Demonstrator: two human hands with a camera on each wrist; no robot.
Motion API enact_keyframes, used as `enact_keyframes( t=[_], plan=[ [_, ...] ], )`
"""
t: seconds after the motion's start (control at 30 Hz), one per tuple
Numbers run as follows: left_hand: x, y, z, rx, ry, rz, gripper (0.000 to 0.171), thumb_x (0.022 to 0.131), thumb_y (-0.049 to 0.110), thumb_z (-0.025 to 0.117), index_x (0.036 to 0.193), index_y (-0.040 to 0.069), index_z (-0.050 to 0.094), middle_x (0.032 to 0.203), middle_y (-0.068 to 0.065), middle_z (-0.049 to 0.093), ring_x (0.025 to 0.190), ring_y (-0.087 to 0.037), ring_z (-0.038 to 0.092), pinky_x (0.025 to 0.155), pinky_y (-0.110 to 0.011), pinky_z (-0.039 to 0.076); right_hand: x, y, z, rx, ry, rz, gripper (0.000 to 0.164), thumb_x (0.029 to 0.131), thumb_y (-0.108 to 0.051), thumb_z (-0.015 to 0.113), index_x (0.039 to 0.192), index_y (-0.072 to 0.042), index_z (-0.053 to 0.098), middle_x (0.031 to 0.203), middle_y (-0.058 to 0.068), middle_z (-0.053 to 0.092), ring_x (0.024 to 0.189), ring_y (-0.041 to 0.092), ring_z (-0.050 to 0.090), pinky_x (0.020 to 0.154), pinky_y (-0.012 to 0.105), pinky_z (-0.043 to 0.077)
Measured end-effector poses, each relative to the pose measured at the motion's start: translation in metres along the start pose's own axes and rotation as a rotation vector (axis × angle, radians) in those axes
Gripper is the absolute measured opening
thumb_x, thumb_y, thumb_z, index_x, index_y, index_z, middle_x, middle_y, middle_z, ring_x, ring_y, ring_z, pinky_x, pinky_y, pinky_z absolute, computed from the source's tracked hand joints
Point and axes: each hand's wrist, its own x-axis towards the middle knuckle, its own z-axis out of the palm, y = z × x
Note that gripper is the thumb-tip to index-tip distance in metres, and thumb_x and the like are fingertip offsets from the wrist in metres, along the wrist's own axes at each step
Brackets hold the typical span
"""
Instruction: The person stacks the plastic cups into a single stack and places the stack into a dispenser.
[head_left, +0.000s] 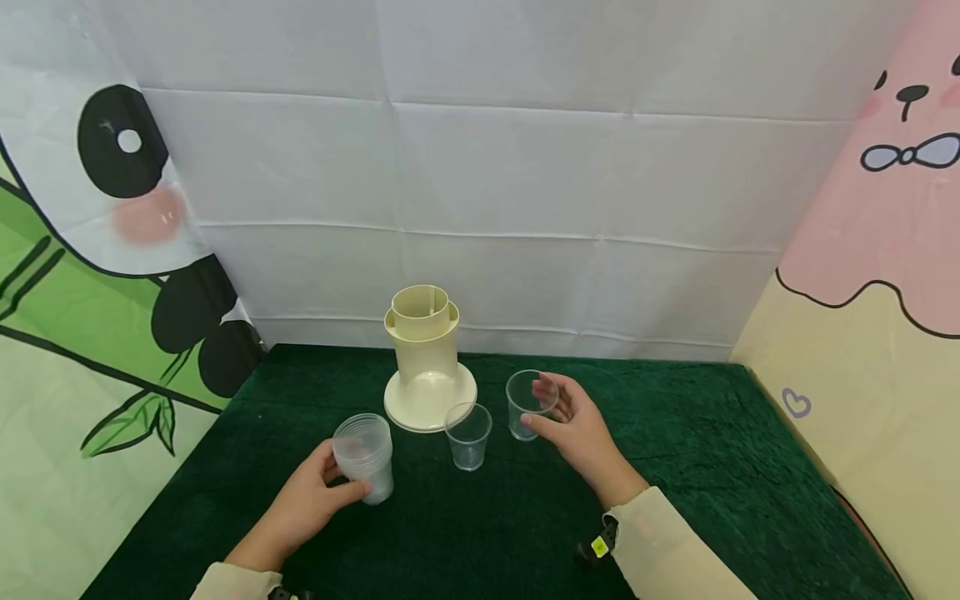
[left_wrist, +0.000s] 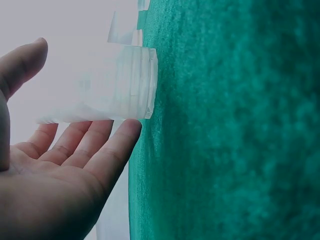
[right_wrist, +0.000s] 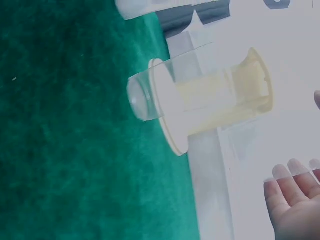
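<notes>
My left hand (head_left: 313, 502) holds a nested stack of clear plastic cups (head_left: 366, 458), thumb along the near side and fingers along the far side. In the left wrist view the fingers (left_wrist: 107, 150) lie along the lower side of the stack (left_wrist: 130, 82), its base close to the cloth. My right hand (head_left: 581, 429) holds a single clear plastic cup (head_left: 525, 425); its fingers show through the wall, and the thumb is in front. Between the hands stands another clear cup (head_left: 468, 450), upright; it overlaps the cream stand (right_wrist: 220, 95) in the right wrist view.
The cream plastic stand (head_left: 427, 383), a tube on a round base, stands behind the cups. Dark green cloth (head_left: 480, 542) covers the table. A white backdrop (head_left: 510, 183) rises at the table's back edge, with cartoon-printed sheets (head_left: 112, 250) at both sides.
</notes>
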Motion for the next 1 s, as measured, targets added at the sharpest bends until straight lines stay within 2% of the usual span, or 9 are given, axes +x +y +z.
enact_keyframes(
  t=[0.17,0.5,0.77,1.0],
  plan=[
    [0.001,0.002,0.000,0.005,0.001,-0.005,0.088,0.087,0.032,0.084,0.154,0.007,0.032,0.155,-0.024,0.045,0.142,-0.048,0.040,0.106,-0.068,0.042,0.000,-0.013,0.002,0.020,-0.012,-0.051,0.066,0.092,-0.014,0.079,0.149,-0.010,0.045,0.147,0.009,0.055,0.138,0.022,0.050,0.119,0.039,0.036],
    [0.001,-0.002,-0.001,0.007,0.003,-0.007,0.089,0.088,0.034,0.083,0.155,0.007,0.031,0.155,-0.024,0.044,0.142,-0.048,0.041,0.106,-0.067,0.043,0.000,-0.038,0.018,0.024,-0.093,-0.135,0.067,0.093,-0.013,0.078,0.150,-0.007,0.043,0.145,0.010,0.055,0.138,0.025,0.050,0.119,0.044,0.035],
    [0.001,-0.004,-0.001,0.001,0.002,0.003,0.089,0.088,0.033,0.084,0.155,0.007,0.032,0.155,-0.023,0.045,0.141,-0.048,0.042,0.105,-0.067,0.043,0.002,-0.056,0.038,0.027,-0.150,-0.163,0.069,0.093,-0.011,0.077,0.152,-0.006,0.042,0.145,0.009,0.055,0.138,0.024,0.050,0.117,0.043,0.038],
    [0.000,-0.001,0.000,0.006,0.003,-0.001,0.089,0.088,0.033,0.083,0.155,0.007,0.031,0.155,-0.024,0.044,0.142,-0.048,0.041,0.105,-0.068,0.043,0.006,-0.067,0.052,0.002,-0.195,-0.165,0.069,0.094,-0.017,0.078,0.152,-0.008,0.042,0.147,0.008,0.055,0.139,0.021,0.049,0.118,0.043,0.037]
  ],
)
